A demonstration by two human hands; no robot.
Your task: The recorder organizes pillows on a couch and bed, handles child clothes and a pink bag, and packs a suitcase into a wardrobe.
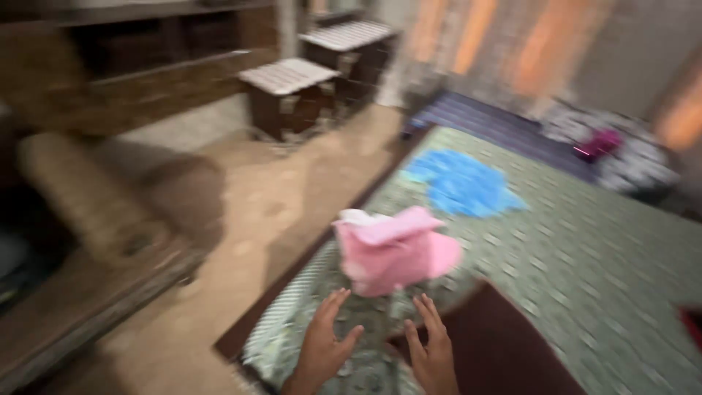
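A pink and white folded cloth (391, 249) lies on, or hovers just above, the green patterned bedspread (585, 256) near the bed's left edge; blur hides which. Just below it, my left hand (325, 344) is open with fingers spread, touching nothing. Beside it my right hand (433, 347) is also open, fingers pointing up toward the cloth. Neither hand holds anything. A blue cloth (462, 183) lies farther up the bed.
A dark brown cover (504, 351) lies by my right hand. A magenta item (598, 144) rests on a black-and-white pillow at the bed's head. Two small wooden tables (289, 91) stand across the tan floor, a brown sofa (95, 212) at left.
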